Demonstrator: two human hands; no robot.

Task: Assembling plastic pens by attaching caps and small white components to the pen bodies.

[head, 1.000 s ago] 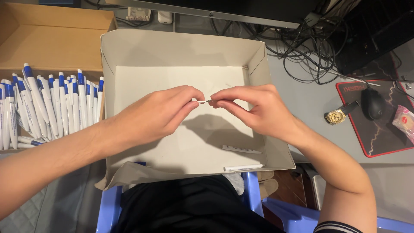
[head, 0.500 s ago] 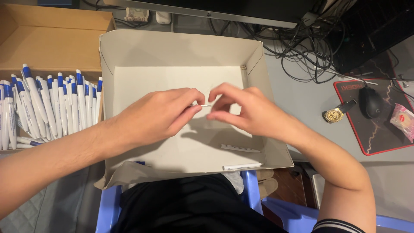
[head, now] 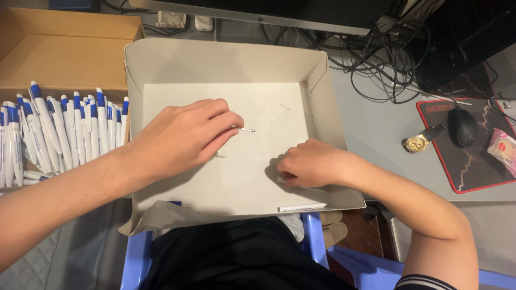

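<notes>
My left hand (head: 183, 139) hovers over the middle of a shallow grey cardboard box (head: 226, 59) and pinches a small metal spring (head: 246, 129) between thumb and fingertips. My right hand (head: 312, 164) rests low on the box floor at the right, with its fingers curled down over a thin white piece (head: 281, 180). Whether it grips that piece is hidden. A white pen tube (head: 302, 207) lies along the front wall, just below that hand. A tiny white bit (head: 284, 106) sits farther back on the floor.
Left of the grey box, a row of several white pens with blue caps (head: 64, 134) lies in a brown cardboard box (head: 64, 53). To the right are a gold wristwatch (head: 416, 143), a black mouse (head: 462, 126) on a red-edged pad (head: 473, 172), and tangled cables (head: 376, 59).
The hands, which met over the box centre, have parted. My right hand dropped to the box floor at the lower right; my left hand stayed up, keeping the spring.
</notes>
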